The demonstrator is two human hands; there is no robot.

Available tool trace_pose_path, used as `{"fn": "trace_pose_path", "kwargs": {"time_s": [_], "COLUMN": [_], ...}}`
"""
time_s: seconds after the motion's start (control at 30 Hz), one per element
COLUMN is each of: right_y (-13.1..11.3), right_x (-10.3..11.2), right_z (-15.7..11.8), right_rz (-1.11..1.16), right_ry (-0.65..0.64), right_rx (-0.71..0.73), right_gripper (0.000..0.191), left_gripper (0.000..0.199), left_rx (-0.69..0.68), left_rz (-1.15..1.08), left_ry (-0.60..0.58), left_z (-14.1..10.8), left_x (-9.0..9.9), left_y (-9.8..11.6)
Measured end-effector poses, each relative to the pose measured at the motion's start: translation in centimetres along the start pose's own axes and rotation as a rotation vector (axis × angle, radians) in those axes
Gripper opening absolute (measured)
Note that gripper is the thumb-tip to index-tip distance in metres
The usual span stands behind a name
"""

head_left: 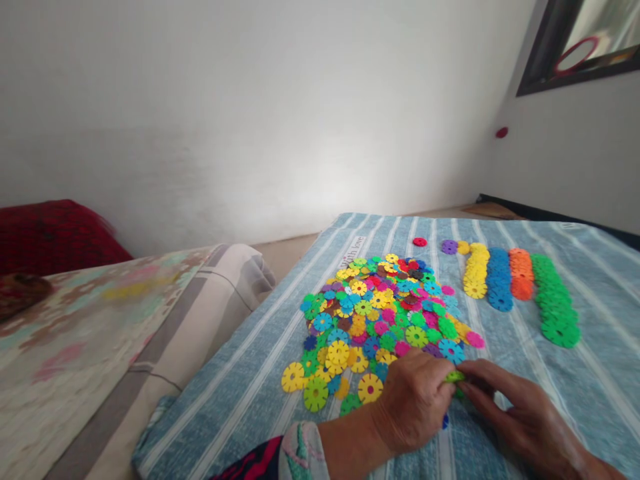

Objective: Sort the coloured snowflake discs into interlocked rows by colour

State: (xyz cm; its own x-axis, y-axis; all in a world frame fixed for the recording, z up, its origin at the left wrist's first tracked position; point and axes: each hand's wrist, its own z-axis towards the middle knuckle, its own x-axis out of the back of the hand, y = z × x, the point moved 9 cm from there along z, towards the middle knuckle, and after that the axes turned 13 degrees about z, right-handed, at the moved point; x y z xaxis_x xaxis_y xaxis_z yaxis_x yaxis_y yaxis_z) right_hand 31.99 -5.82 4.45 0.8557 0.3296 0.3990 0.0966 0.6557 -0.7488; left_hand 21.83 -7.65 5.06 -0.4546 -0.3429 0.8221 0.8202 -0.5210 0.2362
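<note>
A light green disc (454, 377) is pinched between my two hands near the lower edge of the pile. My left hand (415, 400) is closed on its left side, fingers curled. From the right, my right hand (520, 413) grips the same disc between thumb and fingertips. Just beyond my hands lies a heap of multicoloured notched discs (380, 313). Farther right, overlapping discs form rows by colour: yellow (476, 270), blue (499, 280), orange (521, 273) and green (556, 300).
A blue striped cloth (240, 373) covers the surface under the discs. Single red (419, 242) and purple (449, 247) discs lie toward its far side. At the left is a patterned, cloth-covered surface (100, 353) with a red item (60, 233). A pale wall (250, 113) stands behind.
</note>
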Motion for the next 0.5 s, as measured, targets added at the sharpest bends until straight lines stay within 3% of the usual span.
{"fn": "trace_pose_path", "kwargs": {"time_s": [0.13,0.5], "right_y": [0.0,1.1], "right_x": [-0.3,-0.6], "right_z": [0.0,-0.2], "right_rz": [0.019,0.008], "right_ry": [-0.030,-0.130], "right_rx": [-0.027,-0.109], "right_gripper": [0.017,0.015], "left_gripper": [0.013,0.013], "left_rx": [0.058,0.059], "left_rz": [-0.003,-0.040], "left_ry": [-0.022,-0.046], "left_z": [-0.2,-0.2], "left_x": [-0.2,-0.5], "left_y": [-0.4,-0.7]}}
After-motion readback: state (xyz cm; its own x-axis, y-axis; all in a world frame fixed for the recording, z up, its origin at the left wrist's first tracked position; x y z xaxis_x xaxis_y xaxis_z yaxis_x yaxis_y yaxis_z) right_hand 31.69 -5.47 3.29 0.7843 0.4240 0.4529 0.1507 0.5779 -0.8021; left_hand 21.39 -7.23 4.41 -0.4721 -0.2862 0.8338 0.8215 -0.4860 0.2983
